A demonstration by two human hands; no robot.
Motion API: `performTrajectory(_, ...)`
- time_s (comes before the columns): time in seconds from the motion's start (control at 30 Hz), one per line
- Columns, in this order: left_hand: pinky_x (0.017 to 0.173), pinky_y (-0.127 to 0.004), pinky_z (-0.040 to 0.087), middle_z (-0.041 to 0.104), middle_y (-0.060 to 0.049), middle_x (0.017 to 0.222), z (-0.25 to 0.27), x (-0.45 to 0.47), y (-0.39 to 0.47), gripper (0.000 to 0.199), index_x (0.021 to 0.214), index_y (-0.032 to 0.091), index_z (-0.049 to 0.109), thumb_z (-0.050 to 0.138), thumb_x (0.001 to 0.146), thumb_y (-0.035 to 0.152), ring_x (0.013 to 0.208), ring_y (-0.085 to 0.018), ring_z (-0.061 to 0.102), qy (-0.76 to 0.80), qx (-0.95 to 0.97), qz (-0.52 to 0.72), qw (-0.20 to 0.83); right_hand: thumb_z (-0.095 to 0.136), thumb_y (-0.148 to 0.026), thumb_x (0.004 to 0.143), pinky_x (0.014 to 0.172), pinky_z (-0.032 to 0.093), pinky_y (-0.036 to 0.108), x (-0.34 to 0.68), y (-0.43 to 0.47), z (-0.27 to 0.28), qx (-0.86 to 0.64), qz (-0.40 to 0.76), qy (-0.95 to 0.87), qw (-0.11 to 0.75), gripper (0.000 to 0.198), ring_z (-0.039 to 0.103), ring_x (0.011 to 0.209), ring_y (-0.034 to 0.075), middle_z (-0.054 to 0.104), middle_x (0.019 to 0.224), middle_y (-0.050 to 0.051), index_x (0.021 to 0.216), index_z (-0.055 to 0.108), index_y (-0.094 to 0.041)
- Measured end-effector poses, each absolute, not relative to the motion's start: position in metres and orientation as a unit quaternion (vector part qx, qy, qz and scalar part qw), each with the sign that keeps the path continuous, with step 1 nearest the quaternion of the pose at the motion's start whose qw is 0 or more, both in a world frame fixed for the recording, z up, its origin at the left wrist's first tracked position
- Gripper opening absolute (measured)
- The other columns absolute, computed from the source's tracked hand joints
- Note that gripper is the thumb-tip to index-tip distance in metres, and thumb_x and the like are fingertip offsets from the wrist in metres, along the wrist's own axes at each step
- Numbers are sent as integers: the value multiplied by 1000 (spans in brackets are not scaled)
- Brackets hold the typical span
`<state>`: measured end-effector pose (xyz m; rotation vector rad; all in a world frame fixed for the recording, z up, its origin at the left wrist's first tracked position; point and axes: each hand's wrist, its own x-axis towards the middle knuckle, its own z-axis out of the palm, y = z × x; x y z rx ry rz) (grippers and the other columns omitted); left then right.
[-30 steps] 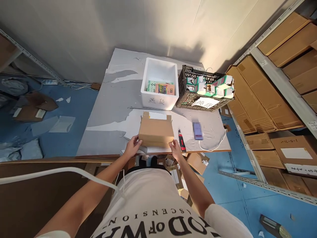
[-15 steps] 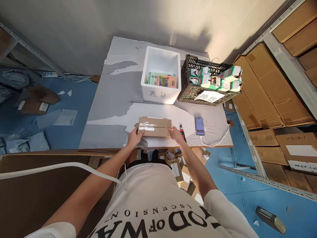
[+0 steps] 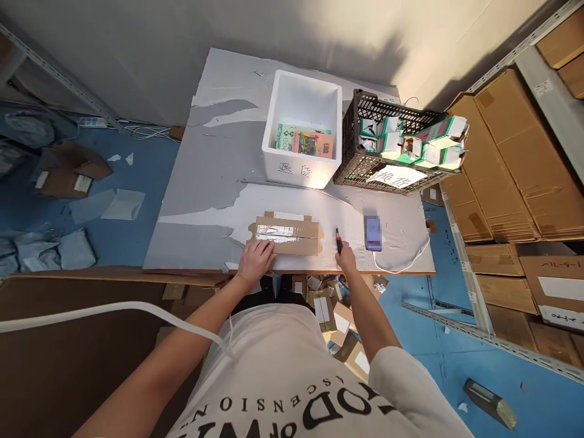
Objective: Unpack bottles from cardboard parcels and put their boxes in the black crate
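A flat brown cardboard box (image 3: 296,238) with shiny clear tape across its top lies near the table's front edge. My left hand (image 3: 256,260) is closed over its near left corner, fingers on the top and near side. To the right of the box, my right hand (image 3: 347,258) grips a red and black utility knife (image 3: 338,242), its tip pointing away from me. The knife is apart from the box; my fingers cover its rear end.
Behind the box stand a white foam bin (image 3: 301,170) holding printed packets and a black plastic crate (image 3: 344,167) with green-and-white cartons. A phone (image 3: 373,233) on a white cable lies right of the knife. Shelves with cardboard boxes (image 3: 506,158) rise at the right. A white cable (image 3: 137,307) crosses my left arm.
My right hand has let go of the box's right end and moved right, taking hold of the utility knife. My left hand has shifted further over the box's near left corner.
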<state>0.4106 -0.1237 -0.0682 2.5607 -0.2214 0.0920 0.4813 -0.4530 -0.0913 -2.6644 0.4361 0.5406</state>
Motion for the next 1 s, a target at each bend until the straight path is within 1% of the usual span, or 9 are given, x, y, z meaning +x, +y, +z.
performTrajectory(0.07,102,-48,34,60,-15,124,-69,407,-123,40,126,20,58,42,93,34,120,-30,48,-96,954,30,284,39,-17,88,93,44,41,491,-447,-73,-957,146,93,233,52,54,112,27,55,124,19,140,35,-12)
performTrajectory(0.13,103,-49,33,60,-14,124,-71,406,-122,40,128,21,57,38,94,29,121,-29,48,-98,951,29,291,33,-21,93,93,45,36,501,-428,-49,-952,100,-46,286,55,53,113,25,53,129,15,147,25,-17)
performTrajectory(0.2,104,-49,33,60,-15,124,-74,407,-121,40,128,21,58,36,94,25,120,-29,48,-97,951,32,292,33,-26,95,85,48,32,508,-397,-23,-921,132,-226,287,56,57,103,23,57,124,10,150,21,-26)
performTrajectory(0.27,103,-50,34,61,-15,123,-78,410,-120,40,127,21,58,36,93,22,120,-28,49,-103,952,42,285,36,-27,95,76,48,29,513,-361,-3,-895,183,-356,197,56,60,94,21,60,116,5,149,23,-37)
performTrajectory(0.37,101,-49,37,63,-15,119,-83,412,-119,39,125,20,59,37,93,20,117,-28,51,-127,954,73,261,35,-22,95,72,46,28,520,-317,15,-869,207,-444,61,57,62,91,21,59,117,6,148,22,-41)
performTrajectory(0.47,98,-48,41,64,-14,116,-86,413,-118,37,124,20,59,39,93,18,113,-26,53,-149,955,118,226,32,-20,96,69,46,29,526,-300,21,-849,223,-478,-28,58,63,92,22,55,125,9,150,18,-38)
performTrajectory(0.57,94,-45,43,66,-13,114,-88,413,-118,36,123,20,59,40,93,18,110,-26,54,-159,956,151,196,29,-20,97,68,46,30,531,-299,26,-834,227,-498,-72,59,63,93,24,54,128,12,151,12,-36)
performTrajectory(0.83,92,-43,42,66,-13,112,-87,415,-117,33,122,19,60,41,94,21,107,-25,55,-162,959,144,181,29,-14,96,68,45,32,529,-313,41,-846,231,-468,-109,62,64,86,22,57,122,12,150,13,-39)
performTrajectory(1.0,92,-43,42,66,-13,113,-88,416,-117,33,121,19,61,41,95,23,107,-26,55,-159,961,130,184,38,-6,89,62,42,28,528,-371,56,-859,256,-420,-140,70,63,76,19,62,111,9,148,21,-40)
